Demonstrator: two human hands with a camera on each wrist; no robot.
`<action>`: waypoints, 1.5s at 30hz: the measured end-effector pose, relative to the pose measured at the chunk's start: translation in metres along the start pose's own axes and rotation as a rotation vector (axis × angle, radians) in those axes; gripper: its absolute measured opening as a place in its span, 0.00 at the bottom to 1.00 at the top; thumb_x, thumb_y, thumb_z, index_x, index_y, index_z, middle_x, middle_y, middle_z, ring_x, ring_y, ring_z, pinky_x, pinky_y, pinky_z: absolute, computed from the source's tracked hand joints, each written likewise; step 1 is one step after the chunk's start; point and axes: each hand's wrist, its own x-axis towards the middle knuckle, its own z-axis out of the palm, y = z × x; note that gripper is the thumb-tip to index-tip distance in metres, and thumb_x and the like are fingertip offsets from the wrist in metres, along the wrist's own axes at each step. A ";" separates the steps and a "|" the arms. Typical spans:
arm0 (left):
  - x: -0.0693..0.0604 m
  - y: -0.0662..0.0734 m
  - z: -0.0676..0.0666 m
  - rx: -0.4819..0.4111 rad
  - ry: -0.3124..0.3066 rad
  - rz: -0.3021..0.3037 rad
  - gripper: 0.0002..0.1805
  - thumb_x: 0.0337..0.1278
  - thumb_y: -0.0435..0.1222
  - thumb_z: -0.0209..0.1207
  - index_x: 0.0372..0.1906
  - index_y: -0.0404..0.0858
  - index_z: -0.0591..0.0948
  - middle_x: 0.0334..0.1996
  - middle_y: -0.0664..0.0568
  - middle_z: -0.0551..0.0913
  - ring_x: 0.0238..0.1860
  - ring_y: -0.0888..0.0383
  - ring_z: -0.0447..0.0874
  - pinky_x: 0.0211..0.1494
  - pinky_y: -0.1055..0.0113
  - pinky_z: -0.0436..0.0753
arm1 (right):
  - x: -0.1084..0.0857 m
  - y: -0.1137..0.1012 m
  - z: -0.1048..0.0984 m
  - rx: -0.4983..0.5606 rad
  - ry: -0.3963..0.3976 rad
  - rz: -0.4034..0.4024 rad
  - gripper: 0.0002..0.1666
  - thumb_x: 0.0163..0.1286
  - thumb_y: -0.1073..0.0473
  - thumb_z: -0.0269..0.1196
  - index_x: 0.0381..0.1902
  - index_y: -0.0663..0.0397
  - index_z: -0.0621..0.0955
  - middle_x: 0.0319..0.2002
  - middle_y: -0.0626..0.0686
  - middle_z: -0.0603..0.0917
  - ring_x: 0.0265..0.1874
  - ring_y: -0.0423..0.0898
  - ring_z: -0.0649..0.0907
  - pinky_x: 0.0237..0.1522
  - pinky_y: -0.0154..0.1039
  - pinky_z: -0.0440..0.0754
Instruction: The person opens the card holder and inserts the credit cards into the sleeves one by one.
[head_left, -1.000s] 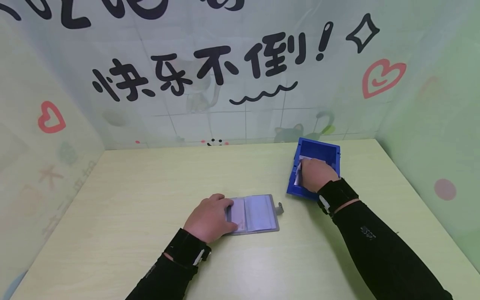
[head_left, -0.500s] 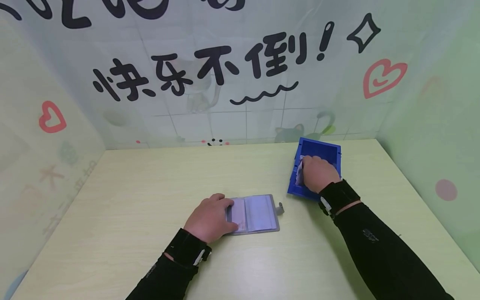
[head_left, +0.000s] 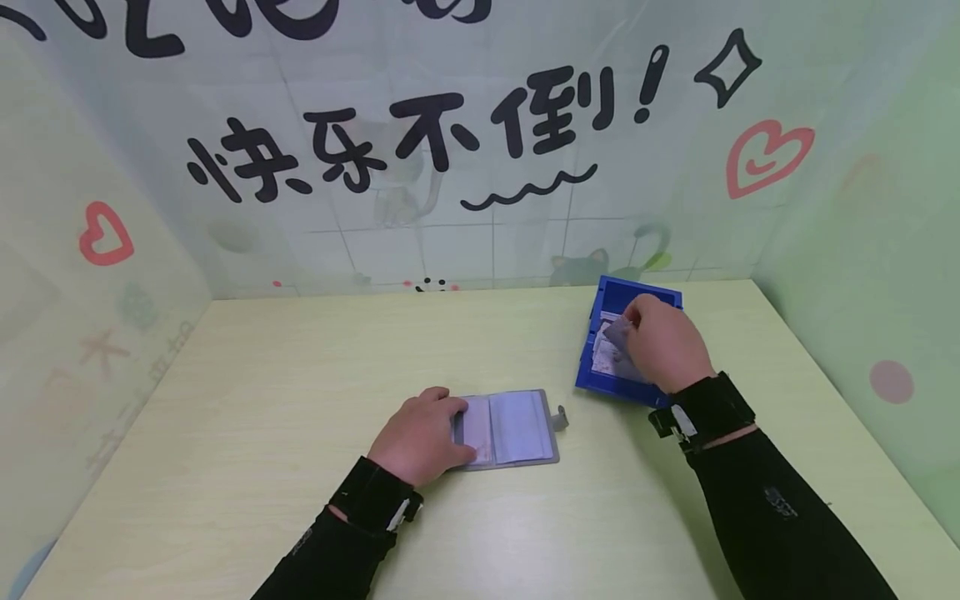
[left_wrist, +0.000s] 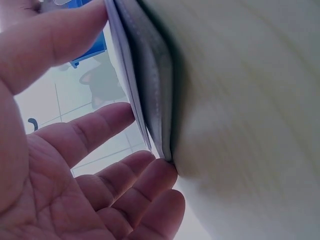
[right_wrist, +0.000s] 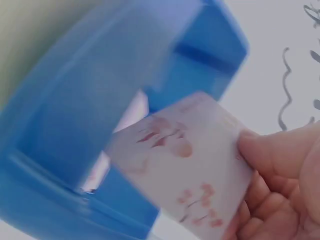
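Right hand (head_left: 667, 346) has drawn back from the bin's left side, where it reached half a second ago, and is now over the right side. It pinches a pale card (right_wrist: 185, 160) with red floral print between thumb and curled fingers; the card, tilted, is at the opening of the blue bin (head_left: 611, 383). More cards (head_left: 604, 357), largely covered earlier, now show inside. Left hand (head_left: 420, 437) unchanged: thumb and fingers hold the left edge of the open card holder (head_left: 521, 427), which lies unmoved on the table (head_left: 300, 375).
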 end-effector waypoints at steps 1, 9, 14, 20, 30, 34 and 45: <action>0.000 0.000 0.000 -0.001 0.000 0.000 0.34 0.52 0.48 0.78 0.64 0.40 0.84 0.68 0.40 0.79 0.63 0.39 0.81 0.67 0.47 0.82 | -0.003 -0.002 -0.003 0.027 0.039 0.017 0.15 0.83 0.60 0.53 0.56 0.66 0.77 0.49 0.66 0.85 0.40 0.60 0.84 0.44 0.55 0.84; 0.000 0.000 -0.001 -0.005 -0.006 0.002 0.34 0.52 0.48 0.78 0.64 0.40 0.84 0.69 0.39 0.78 0.64 0.38 0.81 0.68 0.47 0.81 | -0.031 -0.031 -0.007 0.235 0.153 -0.017 0.14 0.82 0.58 0.58 0.58 0.59 0.79 0.47 0.61 0.84 0.35 0.54 0.81 0.30 0.39 0.78; -0.001 0.000 -0.001 -0.014 -0.013 -0.002 0.34 0.52 0.48 0.77 0.63 0.39 0.85 0.69 0.39 0.78 0.64 0.38 0.81 0.67 0.47 0.81 | -0.037 -0.050 0.024 0.329 -0.034 -0.047 0.12 0.81 0.59 0.58 0.54 0.57 0.84 0.49 0.58 0.87 0.38 0.51 0.83 0.35 0.38 0.81; -0.001 0.002 -0.002 -0.017 -0.026 -0.007 0.34 0.52 0.49 0.77 0.64 0.39 0.85 0.70 0.39 0.77 0.63 0.39 0.81 0.67 0.47 0.82 | -0.042 -0.070 0.064 0.396 -0.239 -0.003 0.14 0.80 0.61 0.60 0.58 0.54 0.85 0.49 0.54 0.85 0.39 0.48 0.82 0.35 0.38 0.79; -0.001 0.003 -0.005 -0.004 -0.036 -0.010 0.34 0.53 0.50 0.77 0.64 0.39 0.84 0.70 0.38 0.77 0.64 0.39 0.81 0.67 0.46 0.82 | -0.045 -0.086 0.089 0.377 -0.330 0.034 0.13 0.78 0.63 0.62 0.57 0.54 0.85 0.47 0.52 0.84 0.39 0.47 0.82 0.38 0.36 0.80; -0.001 0.003 -0.006 0.000 -0.037 -0.010 0.35 0.53 0.50 0.77 0.64 0.38 0.84 0.70 0.38 0.77 0.64 0.39 0.81 0.68 0.46 0.82 | -0.045 -0.087 0.091 0.370 -0.351 0.044 0.14 0.79 0.63 0.61 0.58 0.54 0.85 0.46 0.53 0.84 0.38 0.46 0.82 0.35 0.36 0.80; 0.000 0.002 -0.006 -0.011 -0.038 -0.008 0.35 0.54 0.49 0.77 0.65 0.38 0.84 0.71 0.39 0.76 0.66 0.40 0.80 0.70 0.47 0.80 | -0.044 -0.087 0.094 0.385 -0.318 0.053 0.14 0.79 0.63 0.61 0.58 0.54 0.85 0.49 0.53 0.85 0.41 0.47 0.81 0.36 0.36 0.78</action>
